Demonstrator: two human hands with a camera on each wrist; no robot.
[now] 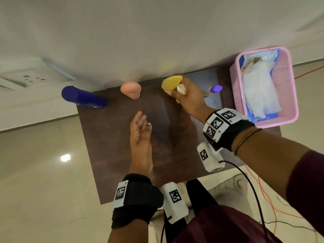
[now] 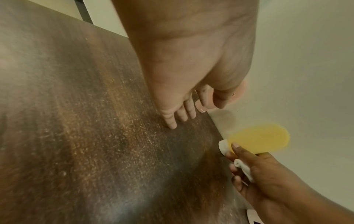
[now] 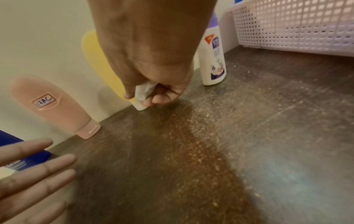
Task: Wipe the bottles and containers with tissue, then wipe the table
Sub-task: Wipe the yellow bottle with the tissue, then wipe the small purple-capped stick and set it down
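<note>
Against the wall stands a yellow tube on its white cap. My right hand is at its lower end, gripping a wad of white tissue with curled fingers, the thumb lying on the tube. Left of it stand a pink tube and a blue bottle. To the right is a white bottle with a purple cap. My left hand hovers over the middle of the dark wooden table, fingers straight and holding nothing.
A pink perforated basket with a pack of tissues stands on the table's right end, close to the white bottle. The tabletop is dusted with fine pale specks. Cables run over the floor to the right.
</note>
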